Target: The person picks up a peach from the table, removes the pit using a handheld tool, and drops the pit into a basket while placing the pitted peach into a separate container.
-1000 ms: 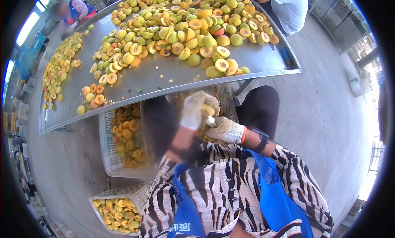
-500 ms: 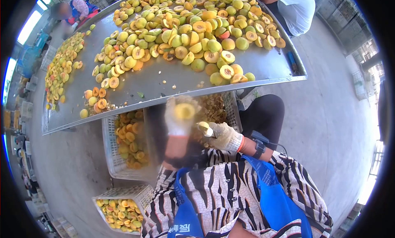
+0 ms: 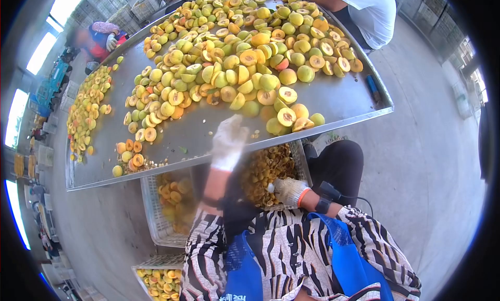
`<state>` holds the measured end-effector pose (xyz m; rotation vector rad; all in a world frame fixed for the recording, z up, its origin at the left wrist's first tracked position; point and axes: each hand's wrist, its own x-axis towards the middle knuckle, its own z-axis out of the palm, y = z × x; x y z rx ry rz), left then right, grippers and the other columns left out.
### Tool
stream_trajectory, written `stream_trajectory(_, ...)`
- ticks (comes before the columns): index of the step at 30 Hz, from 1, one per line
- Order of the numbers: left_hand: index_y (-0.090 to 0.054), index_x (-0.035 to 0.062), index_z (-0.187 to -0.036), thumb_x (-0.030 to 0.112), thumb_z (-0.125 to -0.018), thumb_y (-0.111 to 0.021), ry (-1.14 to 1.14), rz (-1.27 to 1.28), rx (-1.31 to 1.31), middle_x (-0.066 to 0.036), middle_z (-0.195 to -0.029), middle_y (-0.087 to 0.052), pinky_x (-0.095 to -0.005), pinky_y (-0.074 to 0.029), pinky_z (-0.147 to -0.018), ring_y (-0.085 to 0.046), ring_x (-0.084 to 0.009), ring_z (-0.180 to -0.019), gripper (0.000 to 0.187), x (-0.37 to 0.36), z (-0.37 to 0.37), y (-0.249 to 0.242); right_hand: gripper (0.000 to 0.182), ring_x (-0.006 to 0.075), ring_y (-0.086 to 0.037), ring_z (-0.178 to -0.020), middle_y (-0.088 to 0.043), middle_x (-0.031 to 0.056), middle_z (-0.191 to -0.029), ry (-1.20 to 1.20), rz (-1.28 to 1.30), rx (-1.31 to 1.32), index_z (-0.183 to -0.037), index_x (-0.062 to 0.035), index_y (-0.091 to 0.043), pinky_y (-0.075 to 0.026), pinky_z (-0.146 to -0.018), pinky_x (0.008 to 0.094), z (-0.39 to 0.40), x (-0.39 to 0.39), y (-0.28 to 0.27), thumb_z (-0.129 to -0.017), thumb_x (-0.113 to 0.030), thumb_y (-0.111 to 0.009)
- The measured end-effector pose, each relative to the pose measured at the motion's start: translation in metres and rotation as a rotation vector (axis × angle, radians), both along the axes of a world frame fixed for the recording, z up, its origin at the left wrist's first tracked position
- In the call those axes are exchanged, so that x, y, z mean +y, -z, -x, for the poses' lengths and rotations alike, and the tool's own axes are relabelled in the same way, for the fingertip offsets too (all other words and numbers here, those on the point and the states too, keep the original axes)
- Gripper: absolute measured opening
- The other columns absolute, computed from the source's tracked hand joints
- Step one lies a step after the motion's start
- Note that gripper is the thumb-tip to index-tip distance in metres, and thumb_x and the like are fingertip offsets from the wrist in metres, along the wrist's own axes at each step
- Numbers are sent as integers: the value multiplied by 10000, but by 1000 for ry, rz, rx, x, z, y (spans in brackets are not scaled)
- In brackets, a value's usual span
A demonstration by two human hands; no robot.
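My left hand (image 3: 229, 140), in a whitish work glove, reaches over the near rim of the metal table (image 3: 323, 106). It is blurred; its fingers look stretched forward, with no fruit visible in them. Just beyond its fingertips lie halved and whole yellow-green stone fruits (image 3: 237, 100), apricots or peaches by their look. Lower down, my right hand (image 3: 292, 190), also gloved, is closed around a small tool with a pale end (image 3: 271, 187); its kind is not clear. Below that hand stands a crate of brown fruit stones (image 3: 268, 168).
Under the table, a white plastic crate (image 3: 156, 217) holds fruit halves, and another crate (image 3: 143, 268) stands on the floor. A blue-handled tool (image 3: 373, 86) lies at the table's right edge. One person (image 3: 367, 14) sits at the far right, another (image 3: 104, 38) at the far left.
My left hand has moved up over the table edge, and the yellow fruit it held no longer shows. My right hand has dropped lower and slightly right. The view has shifted a little.
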<state>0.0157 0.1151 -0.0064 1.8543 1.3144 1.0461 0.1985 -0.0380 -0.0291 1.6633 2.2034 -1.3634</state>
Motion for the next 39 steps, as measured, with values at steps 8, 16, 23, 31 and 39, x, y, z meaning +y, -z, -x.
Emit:
stream_trajectory(8,-592,51,-1248,306,-753,-751,236,168,537,-166,-1165,-614,-376,-445,-1000,-577,-311,-1141,580,20,-93,-2,377,351,-657,-864,-694,153,-917,102,-39,0,-978,-128,-679,-505,-736,451,-9,-2,12,-770,-442,-701)
stream_trajectory(16,-624,14,-1013,255,-958,-489,56,710,-1052,-136,-912,-636,-424,-550,-722,-633,-306,-836,282,-16,-6,-6,253,400,-653,-790,-669,183,-800,576,-329,248,-982,-98,-582,-523,-677,493,1,-2,-16,-869,-313,-650)
stream_trajectory(23,-619,21,-976,389,-1003,-429,-40,771,-1168,-139,-892,-643,-422,-532,-743,-619,-311,-825,414,-77,-6,-10,295,413,-640,-849,-662,208,-875,374,-228,106,-1053,-86,-547,-513,-728,495,32,14,-99,-849,-262,-668)
stream_trajectory(31,-597,6,-1000,340,-1030,-400,-123,818,-1402,-123,-869,-629,-344,-536,-676,-617,-253,-753,389,-96,-4,-21,272,417,-638,-828,-657,211,-855,262,-401,165,-1071,-76,-559,-515,-715,496,49,5,-107,-843,-195,-649)
stream_trajectory(39,-589,1,-954,314,-1011,-452,-265,772,-1357,-135,-814,-637,-366,-542,-621,-625,-256,-686,347,-107,-13,-19,327,417,-640,-801,-660,212,-851,244,-404,94,-1135,-79,-552,-520,-699,502,52,-9,-111,-845,-211,-631)
